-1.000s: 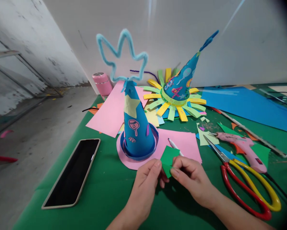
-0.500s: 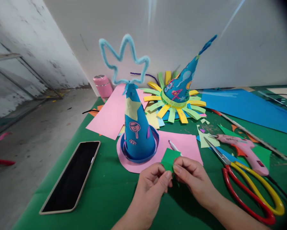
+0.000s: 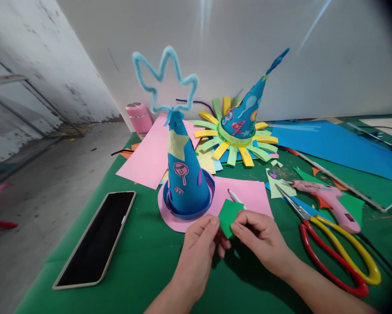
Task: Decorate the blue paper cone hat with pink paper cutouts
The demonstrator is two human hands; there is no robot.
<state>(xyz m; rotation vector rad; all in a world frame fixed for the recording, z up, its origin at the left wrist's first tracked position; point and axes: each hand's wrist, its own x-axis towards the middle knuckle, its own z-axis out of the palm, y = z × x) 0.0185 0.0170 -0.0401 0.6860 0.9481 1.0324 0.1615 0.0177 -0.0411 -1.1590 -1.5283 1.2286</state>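
A small green paper piece [image 3: 229, 216] is pinched between my two hands, just in front of the pink sheet. My left hand [image 3: 203, 244] grips its left edge with thumb and fingers. On its right edge, my right hand [image 3: 260, 235] holds it between thumb and forefinger. Behind my left hand stands a blue paper cone hat [image 3: 189, 192] on a pink brim, with a yellow star, a pink drawing and a light blue fuzzy wire shape [image 3: 196, 80] on top. A marker [image 3: 234, 196] lies on the pink sheet [image 3: 256, 194].
A black-screened phone [image 3: 96, 240] lies at left. At right are scissors [image 3: 338, 253] with red and yellow handles and a pink glue gun [image 3: 333, 200] among scraps. Farther back are a second cone hat [image 3: 245, 113], a pink bottle [image 3: 139, 120] and a blue sheet [image 3: 340, 146].
My left thumb has shifted up along the green piece's left side, and more of the paper now shows between my hands. The view has shifted slightly.
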